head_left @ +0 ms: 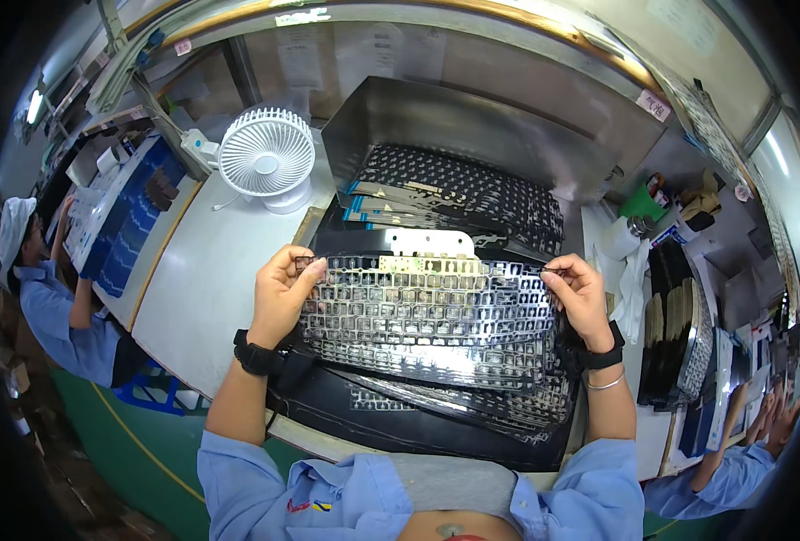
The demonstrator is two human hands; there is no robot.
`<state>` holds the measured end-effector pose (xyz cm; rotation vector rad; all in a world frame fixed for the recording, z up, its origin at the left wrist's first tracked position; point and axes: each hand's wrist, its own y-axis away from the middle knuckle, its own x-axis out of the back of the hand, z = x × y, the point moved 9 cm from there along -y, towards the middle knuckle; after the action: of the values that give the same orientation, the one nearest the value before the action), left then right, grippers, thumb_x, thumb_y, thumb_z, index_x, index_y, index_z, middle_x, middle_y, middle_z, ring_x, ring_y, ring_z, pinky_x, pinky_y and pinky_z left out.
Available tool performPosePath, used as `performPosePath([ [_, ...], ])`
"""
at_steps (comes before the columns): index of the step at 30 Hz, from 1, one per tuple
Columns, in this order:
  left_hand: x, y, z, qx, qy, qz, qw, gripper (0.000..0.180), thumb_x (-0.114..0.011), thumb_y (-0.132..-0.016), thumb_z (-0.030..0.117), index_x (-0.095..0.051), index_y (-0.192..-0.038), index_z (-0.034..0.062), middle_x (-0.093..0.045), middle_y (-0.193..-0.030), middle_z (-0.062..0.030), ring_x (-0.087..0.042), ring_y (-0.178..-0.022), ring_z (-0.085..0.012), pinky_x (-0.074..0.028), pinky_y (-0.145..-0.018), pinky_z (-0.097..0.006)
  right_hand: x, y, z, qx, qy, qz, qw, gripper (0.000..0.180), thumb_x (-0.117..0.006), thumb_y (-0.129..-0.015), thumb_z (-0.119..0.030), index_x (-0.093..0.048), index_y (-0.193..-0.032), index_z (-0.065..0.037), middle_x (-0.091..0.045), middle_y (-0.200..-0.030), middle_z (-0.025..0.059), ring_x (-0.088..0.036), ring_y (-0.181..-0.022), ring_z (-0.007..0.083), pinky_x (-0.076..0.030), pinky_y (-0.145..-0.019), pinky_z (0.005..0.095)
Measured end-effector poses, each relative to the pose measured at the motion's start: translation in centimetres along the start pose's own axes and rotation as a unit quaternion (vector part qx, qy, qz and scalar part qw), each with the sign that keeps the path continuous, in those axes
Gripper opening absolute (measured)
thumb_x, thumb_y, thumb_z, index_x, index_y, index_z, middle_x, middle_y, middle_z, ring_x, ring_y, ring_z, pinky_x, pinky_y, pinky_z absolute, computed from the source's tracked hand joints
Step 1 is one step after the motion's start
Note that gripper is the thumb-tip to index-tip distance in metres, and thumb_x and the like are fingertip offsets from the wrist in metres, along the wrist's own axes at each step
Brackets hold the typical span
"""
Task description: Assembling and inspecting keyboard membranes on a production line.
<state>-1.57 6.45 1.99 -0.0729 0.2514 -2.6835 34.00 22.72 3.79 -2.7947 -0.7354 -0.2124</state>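
Note:
Between my two hands is a thin metal keyboard plate (418,302), cut with rows of square key openings. My left hand (283,293) pinches its upper left corner between thumb and fingers. At the opposite upper corner, my right hand (581,296) grips it the same way. More slotted plates (508,401) lie fanned in a pile below it on a black mat (319,410). Just beyond the held plate is a pale rounded panel (431,242) with small holes. Part of the lower pile is hidden by the held plate.
A metal box (490,122) behind holds a stack of dark perforated sheets (463,185). A white fan (267,162) stands left on the white table (201,261). Black plate stacks (679,334) and a green container (643,206) are at right. Co-workers sit on both sides.

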Motion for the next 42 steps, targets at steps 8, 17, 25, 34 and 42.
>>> performPosePath([
  [8, -2.2, 1.7, -0.1, 0.253, 0.388, -0.248, 0.851, 0.06, -0.056, -0.087, 0.044, -0.048, -0.121, -0.0041, -0.06, -0.109, -0.0147, -0.06, -0.092, -0.0204, -0.048, -0.085, -0.039, -0.2, 0.3, -2.1, 0.036, 0.003, -0.028, 0.999, 0.007, -0.061, -0.085, -0.005, -0.059, -0.091, -0.002, -0.056, -0.074, -0.0033, -0.043, -0.057, -0.0002, -0.033, -0.049, 0.0151],
  [17, -9.0, 0.4, 5.4, 0.138, 0.024, -0.418, 0.897, 0.05, -0.068, -0.077, 0.008, -0.051, -0.123, -0.0007, -0.06, -0.114, -0.0085, -0.056, -0.103, -0.0143, -0.043, -0.091, -0.029, -2.4, 0.4, -9.3, 0.168, 0.39, 0.032, 0.905, 0.031, -0.066, -0.076, -0.005, -0.057, -0.105, -0.002, -0.058, -0.102, 0.0134, -0.056, -0.093, 0.0271, -0.045, -0.082, 0.0343],
  [25, -8.8, 7.1, 0.3, 0.269, 0.288, -0.313, 0.864, 0.062, -0.058, -0.064, 0.002, -0.046, -0.124, -0.0062, -0.058, -0.113, -0.0192, -0.059, -0.099, -0.0243, -0.047, -0.079, -0.029, -9.9, 3.1, -12.2, 0.201, 0.114, -0.057, 0.971, 0.027, -0.068, -0.079, -0.01, -0.058, -0.103, -0.003, -0.062, -0.091, 0.0091, -0.062, -0.075, 0.0171, -0.051, -0.067, 0.0276],
  [34, -11.1, 8.3, -0.8, 0.308, 0.451, -0.314, 0.776, 0.088, -0.057, -0.051, 0.008, -0.031, -0.133, -0.0096, -0.041, -0.13, -0.0294, -0.042, -0.121, -0.0411, -0.035, -0.102, -0.045, -9.7, 5.1, -8.2, 0.167, 0.052, -0.018, 0.984, 0.033, -0.067, -0.08, -0.014, -0.054, -0.108, -0.003, -0.064, -0.093, 0.0107, -0.065, -0.082, 0.0203, -0.053, -0.073, 0.0298],
  [42, -10.7, 8.5, -2.1, 0.325, 0.471, -0.304, 0.761, 0.1, -0.059, -0.051, 0.01, -0.015, -0.137, -0.0122, -0.022, -0.14, -0.0347, -0.026, -0.13, -0.0464, -0.031, -0.105, -0.047, -9.7, 5.8, -6.4, 0.152, 0.05, 0.003, 0.987, 0.032, -0.067, -0.08, -0.013, -0.053, -0.107, -0.003, -0.065, -0.092, 0.0111, -0.066, -0.084, 0.0211, -0.054, -0.074, 0.03],
])
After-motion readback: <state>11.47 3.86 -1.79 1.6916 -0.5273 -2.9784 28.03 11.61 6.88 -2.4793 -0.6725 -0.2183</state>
